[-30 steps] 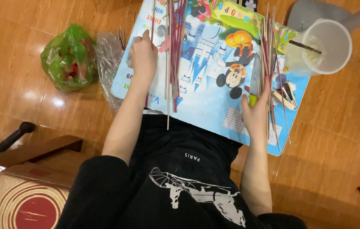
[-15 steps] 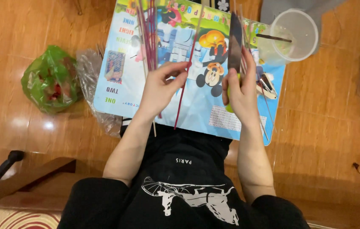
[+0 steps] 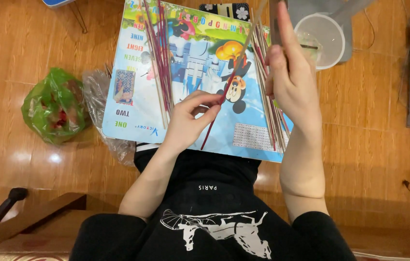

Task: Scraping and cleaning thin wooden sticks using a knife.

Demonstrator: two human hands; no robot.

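One thin red stick (image 3: 217, 110) is pinched between the thumb and fingertips of the left hand (image 3: 188, 123), whose grip is closed on it near its middle; the stick runs slantwise over the colourful picture board (image 3: 132, 104), its lower end pointing toward the lap and its paler upper end rising toward the right hand (image 3: 292, 79). The right hand is raised above the board with its fingers held nearly straight and close together; a flat dark strip (image 3: 276, 19) is seen against those fingers, but whether it is clasped or merely lies behind them cannot be told, and its top is cut off by the frame edge. The upper tip of the stick is blurred where it meets that hand.

Two further lots of sticks are laid on the board: a red bundle (image 3: 159, 63) on its left half and a mixed red and pale bundle (image 3: 267, 87) along its right edge, the latter partly hidden by the right hand and wrist. The board itself is rested on the lap and the wooden floor (image 3: 31, 43), its near edge covered by the forearms.

Beside the board's far right corner a clear plastic cup (image 3: 325, 41) is stood, its contents hard to make out. To the left, a crumpled clear bag (image 3: 96, 87) is tucked partly under the board, and a green plastic bag (image 3: 52, 106) lies just beyond it.
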